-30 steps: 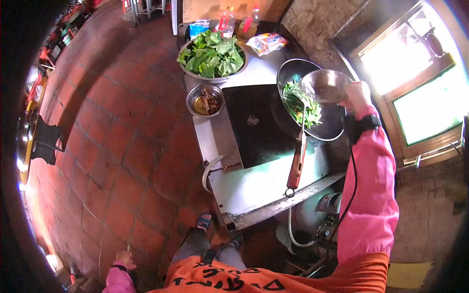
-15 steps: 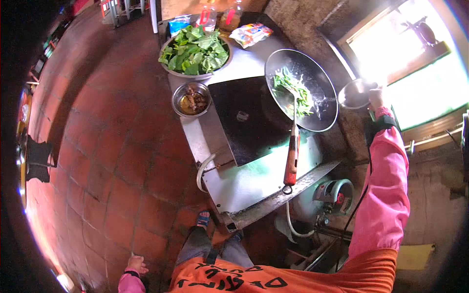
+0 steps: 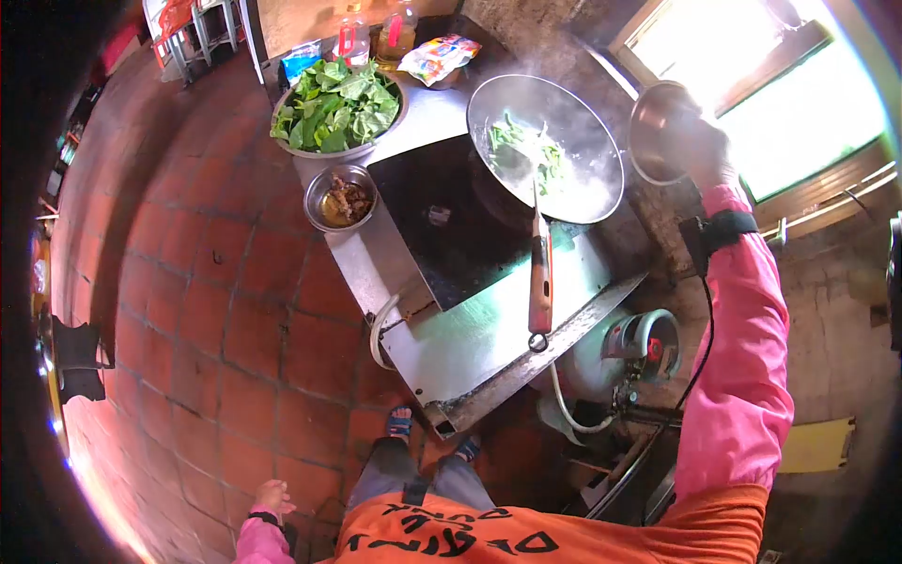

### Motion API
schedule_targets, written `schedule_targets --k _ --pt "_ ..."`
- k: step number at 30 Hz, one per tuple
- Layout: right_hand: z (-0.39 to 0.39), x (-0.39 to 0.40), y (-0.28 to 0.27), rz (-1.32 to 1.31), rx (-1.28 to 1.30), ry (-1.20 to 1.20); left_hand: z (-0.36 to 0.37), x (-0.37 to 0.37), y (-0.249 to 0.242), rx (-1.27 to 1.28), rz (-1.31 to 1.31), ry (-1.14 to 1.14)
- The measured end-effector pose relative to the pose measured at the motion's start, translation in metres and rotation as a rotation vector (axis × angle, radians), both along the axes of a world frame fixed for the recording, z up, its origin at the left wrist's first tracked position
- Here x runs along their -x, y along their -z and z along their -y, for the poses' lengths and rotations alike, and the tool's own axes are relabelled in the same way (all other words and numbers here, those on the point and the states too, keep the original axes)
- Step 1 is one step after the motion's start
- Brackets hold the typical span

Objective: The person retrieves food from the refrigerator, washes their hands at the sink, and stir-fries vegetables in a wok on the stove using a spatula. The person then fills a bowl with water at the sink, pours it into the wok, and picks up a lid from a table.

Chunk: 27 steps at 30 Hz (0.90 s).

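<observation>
My right hand [image 3: 709, 158], blurred by steam, is raised beside the window and grips a metal bowl [image 3: 646, 132] at its side. The bowl is tipped near the right rim of a dark wok [image 3: 601, 179]. Chopped green vegetables [image 3: 512, 141] lie in the wok under rising steam. A spatula [image 3: 541, 273] with a wooden and red handle leans out of the wok toward me, untouched. Low on the left, my left hand [image 3: 272, 496] hangs over the floor with loose fingers, holding nothing.
A large basin of leafy greens [image 3: 343, 108] and a small metal bowl of brownish food [image 3: 345, 199] stand on the stove table [image 3: 451, 362]. Bottles [image 3: 396, 36] and a colourful packet [image 3: 439, 58] are behind. A green gas cylinder [image 3: 601, 352] with a hose stands below.
The bowl in my right hand has turned and shows more of its inside. Much more steam rises from the wok. The view has shifted, moving the stove up and left.
</observation>
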State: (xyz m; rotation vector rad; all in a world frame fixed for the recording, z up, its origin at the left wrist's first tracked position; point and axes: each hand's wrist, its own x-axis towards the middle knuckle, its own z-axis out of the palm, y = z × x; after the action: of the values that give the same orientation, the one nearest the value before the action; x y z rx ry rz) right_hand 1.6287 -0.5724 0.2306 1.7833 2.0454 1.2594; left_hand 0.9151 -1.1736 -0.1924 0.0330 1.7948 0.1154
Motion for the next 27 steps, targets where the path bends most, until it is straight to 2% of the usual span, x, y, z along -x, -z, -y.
schedule_targets --k 1,3,5,6,8,9,10,12,14,15,16,17,18,19,20,22,24,27 --pt "0.022 -0.001 -0.014 -0.203 0.000 0.025 -0.002 -0.002 0.002 -0.008 0.001 0.030" --pt "0.046 -0.019 -0.018 -0.408 -0.002 0.056 -0.006 -0.005 0.001 -0.015 -0.001 0.066" --pt "0.057 -0.079 -0.004 -0.306 -0.052 0.199 -0.017 -0.012 -0.003 0.007 -0.020 0.108" --pt "0.071 -0.083 -0.003 -0.313 -0.057 0.208 -0.021 -0.015 -0.007 0.003 -0.027 0.117" --pt "0.118 -0.083 -0.007 -0.465 -0.088 0.142 -0.029 -0.020 -0.014 -0.042 -0.073 0.113" --pt "0.140 -0.087 -0.009 -0.687 -0.086 0.142 -0.036 -0.024 -0.017 -0.047 -0.079 0.125" --pt "0.162 -0.096 -0.006 -0.898 -0.116 0.022 -0.045 -0.028 -0.020 -0.089 -0.134 0.139" --pt "0.212 -0.113 0.003 -1.105 -0.123 0.044 -0.066 -0.037 -0.028 -0.136 -0.202 0.168" --pt "0.268 -0.123 0.008 -1.210 -0.101 0.168 -0.096 -0.048 -0.038 -0.523 -0.391 0.082" --pt "0.299 -0.131 0.014 -1.315 -0.107 0.195 -0.117 -0.057 -0.050 -0.530 -0.393 0.116" --pt "0.327 -0.152 0.031 -1.583 -0.124 0.152 -0.139 -0.070 -0.062 -0.641 -0.428 0.117" --pt "0.359 -0.174 0.047 -1.617 -0.134 0.147 -0.159 -0.083 -0.071 -0.755 -0.444 0.131" --pt "0.403 -0.184 0.056 -1.642 -0.170 0.173 -0.176 -0.090 -0.073 -0.765 -0.400 0.223" --pt "0.447 -0.189 0.066 -1.617 -0.195 0.205 -0.195 -0.098 -0.073 -0.845 -0.369 0.173" --pt "0.486 -0.192 0.072 -1.593 -0.223 0.247 -0.214 -0.108 -0.072 -0.917 -0.327 0.126" --pt "0.561 -0.186 0.074 -1.605 -0.359 0.621 -0.247 -0.128 -0.082 -0.940 -0.290 0.190" --pt "0.646 -0.184 0.078 -1.622 -0.495 0.866 -0.271 -0.141 -0.076 -1.039 -0.182 0.302" --pt "0.763 -0.180 0.091 -1.653 -0.666 1.098 -0.295 -0.169 -0.076 -0.920 -0.235 0.312"
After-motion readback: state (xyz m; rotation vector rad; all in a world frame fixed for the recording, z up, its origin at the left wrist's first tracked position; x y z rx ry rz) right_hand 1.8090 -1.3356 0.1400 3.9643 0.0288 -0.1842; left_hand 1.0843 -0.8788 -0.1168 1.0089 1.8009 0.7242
